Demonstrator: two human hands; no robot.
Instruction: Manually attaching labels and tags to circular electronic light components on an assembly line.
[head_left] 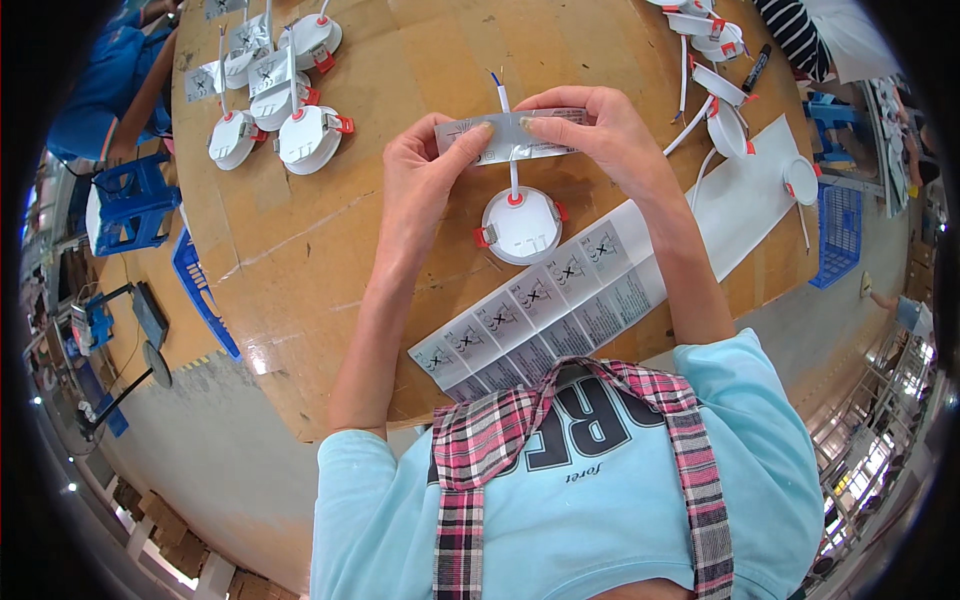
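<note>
Between my two hands a silver printed label [508, 137] is stretched flat across the white cable [503, 97] of a round white downlight [522, 226]. My left hand [428, 165] pinches the label's left part, thumb on top. At its right part, my right hand [600, 130] presses with the thumb, fingers behind. The downlight lies on the table just below the label, with red-tipped spring clips at its sides. The cable's bare wire ends stick up beyond the label. Closer to me lies a long label sheet [545, 310] with rows of silver printed labels, partly under my right forearm.
Several labelled downlights [310, 140] stand at the far left of the brown table [300, 250]. More downlights [727, 128] with loose cables and a black marker [757, 68] lie at the far right. Blue baskets [840, 235] and blue stools [135, 205] are beside the table; other people sit at its far corners.
</note>
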